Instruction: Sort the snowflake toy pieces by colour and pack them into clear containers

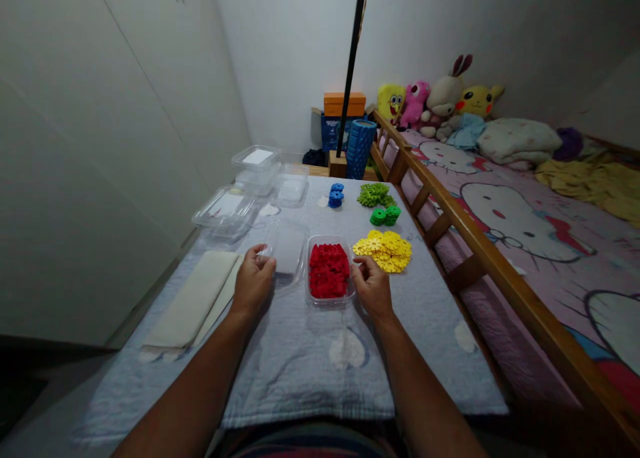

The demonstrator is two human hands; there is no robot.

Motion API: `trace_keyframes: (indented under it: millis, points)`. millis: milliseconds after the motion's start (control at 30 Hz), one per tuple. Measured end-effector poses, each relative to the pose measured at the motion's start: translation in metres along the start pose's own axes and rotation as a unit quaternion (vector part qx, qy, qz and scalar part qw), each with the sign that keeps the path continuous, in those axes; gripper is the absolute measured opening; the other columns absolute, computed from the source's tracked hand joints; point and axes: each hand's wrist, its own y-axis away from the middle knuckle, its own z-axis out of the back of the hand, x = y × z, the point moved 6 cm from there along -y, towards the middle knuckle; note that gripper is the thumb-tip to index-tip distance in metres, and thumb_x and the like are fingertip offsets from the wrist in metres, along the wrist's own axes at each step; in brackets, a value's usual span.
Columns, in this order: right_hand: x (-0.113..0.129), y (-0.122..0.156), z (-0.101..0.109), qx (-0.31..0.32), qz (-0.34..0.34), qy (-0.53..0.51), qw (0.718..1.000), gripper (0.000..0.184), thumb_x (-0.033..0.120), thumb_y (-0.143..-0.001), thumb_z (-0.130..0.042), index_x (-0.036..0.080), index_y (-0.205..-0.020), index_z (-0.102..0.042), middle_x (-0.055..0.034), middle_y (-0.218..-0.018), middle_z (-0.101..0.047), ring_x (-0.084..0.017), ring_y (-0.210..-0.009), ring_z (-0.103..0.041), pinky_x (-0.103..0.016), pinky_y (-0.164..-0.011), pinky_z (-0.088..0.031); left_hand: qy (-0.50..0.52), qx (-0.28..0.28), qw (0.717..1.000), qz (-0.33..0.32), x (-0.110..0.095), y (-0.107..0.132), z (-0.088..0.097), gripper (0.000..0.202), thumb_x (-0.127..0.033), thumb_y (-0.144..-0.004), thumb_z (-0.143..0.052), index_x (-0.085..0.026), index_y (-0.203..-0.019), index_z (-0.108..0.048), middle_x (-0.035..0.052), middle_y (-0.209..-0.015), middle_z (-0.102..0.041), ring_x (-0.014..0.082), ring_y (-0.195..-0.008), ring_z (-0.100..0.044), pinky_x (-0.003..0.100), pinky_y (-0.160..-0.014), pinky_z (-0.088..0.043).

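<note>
In the middle of the table stands a clear plastic container (331, 303) filled with red toy pieces (329, 271). My right hand (371, 286) grips its right edge, thumb and fingers closed on the wall. To its left, my left hand (255, 276) pinches the left edge of a clear plastic lid (287, 251), which is held low over the cloth beside the container. Yellow flower-shaped pieces (385, 250) lie piled just right of my right hand. Behind them are green pieces (385, 216), light green pieces (374, 195) and blue pieces (336, 196).
Stacked clear containers (225, 208) occupy the table's back left, with more containers (257, 161) behind. Folded cream cloth (195, 301) lies by my left forearm. A wooden bed rail (450, 211) borders the right side. A black lamp pole (351, 65) rises behind the table.
</note>
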Motion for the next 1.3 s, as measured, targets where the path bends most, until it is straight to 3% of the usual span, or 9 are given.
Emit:
trace_keyframes:
  millis: [167,400,600,767,867,1000,1133,1300]
  points:
    - [-0.002,-0.001,0.002,-0.007,0.009,0.014,1.000,0.026,0.038,-0.087,-0.059,0.016,-0.096,-0.069,0.0069,-0.060,-0.048,-0.012,-0.056,-0.046,-0.025,-0.058,-0.037,0.147,-0.044,0.988,0.006,-0.008,0.004,0.006,0.044,-0.032,-0.080,-0.063,-0.021,-0.121,-0.053,-0.0087,-0.068,-0.050,0.0099,-0.055,-0.051,0.021,-0.057,-0.044]
    - [0.009,0.000,0.009,-0.044,0.064,0.045,0.996,0.018,0.032,-0.088,-0.058,0.017,-0.094,-0.068,0.0010,-0.073,-0.059,-0.015,-0.067,-0.055,-0.028,-0.066,-0.044,0.198,-0.068,0.978,-0.002,-0.026,0.013,0.013,0.040,-0.033,-0.083,-0.064,-0.021,-0.119,-0.055,-0.0090,-0.067,-0.048,0.0084,-0.054,-0.051,0.019,-0.054,-0.044]
    - [0.050,0.008,0.008,-0.035,0.154,0.069,0.985,0.016,0.029,-0.091,-0.060,0.020,-0.102,-0.067,-0.0034,-0.089,-0.069,-0.021,-0.089,-0.059,-0.038,-0.086,-0.045,0.295,0.018,0.953,0.068,-0.038,0.031,-0.007,0.051,-0.038,-0.081,-0.067,-0.022,-0.126,-0.049,-0.0087,-0.073,-0.055,0.0085,-0.056,-0.058,0.021,-0.059,-0.050]
    - [0.062,0.014,-0.005,0.022,0.145,0.037,0.989,0.031,0.028,-0.090,-0.062,0.022,-0.121,-0.063,-0.0028,-0.094,-0.071,-0.022,-0.092,-0.060,-0.039,-0.089,-0.046,0.336,0.109,0.934,0.064,-0.046,0.048,-0.025,0.070,-0.035,-0.078,-0.073,-0.027,-0.139,-0.038,-0.0056,-0.090,-0.064,0.0099,-0.066,-0.063,0.026,-0.069,-0.055]
    - [0.059,0.014,-0.005,0.021,0.123,0.024,0.992,0.032,0.026,-0.089,-0.063,0.022,-0.120,-0.063,-0.0015,-0.088,-0.069,-0.021,-0.089,-0.061,-0.038,-0.088,-0.047,0.324,0.157,0.931,0.063,-0.050,0.057,-0.033,0.073,-0.035,-0.080,-0.073,-0.026,-0.142,-0.036,-0.0051,-0.087,-0.064,0.0117,-0.069,-0.063,0.028,-0.072,-0.055]
    - [0.049,0.012,0.001,0.006,0.088,0.014,0.996,0.030,0.025,-0.087,-0.062,0.022,-0.117,-0.065,-0.0003,-0.083,-0.065,-0.020,-0.083,-0.061,-0.035,-0.082,-0.048,0.216,0.191,0.957,0.025,-0.055,0.064,-0.037,0.057,-0.038,-0.085,-0.068,-0.020,-0.135,-0.046,-0.0059,-0.073,-0.060,0.0123,-0.065,-0.058,0.025,-0.066,-0.047]
    - [0.040,0.011,0.006,-0.002,0.061,-0.002,0.998,0.031,0.029,-0.089,-0.061,0.021,-0.118,-0.065,0.0003,-0.080,-0.062,-0.018,-0.079,-0.060,-0.032,-0.077,-0.048,0.107,0.164,0.980,-0.025,-0.056,0.062,-0.032,0.040,-0.043,-0.089,-0.061,-0.018,-0.121,-0.060,-0.0022,-0.074,-0.062,0.0144,-0.070,-0.058,0.026,-0.066,-0.044]
    - [0.032,0.010,0.006,-0.002,0.037,-0.034,0.999,0.030,0.032,-0.091,-0.058,0.019,-0.117,-0.065,0.0021,-0.075,-0.059,-0.015,-0.071,-0.057,-0.028,-0.071,-0.047,0.110,0.162,0.981,-0.007,-0.049,0.059,-0.033,0.040,-0.045,-0.088,-0.061,-0.017,-0.117,-0.064,-0.0009,-0.073,-0.063,0.0145,-0.067,-0.056,0.026,-0.062,-0.042]
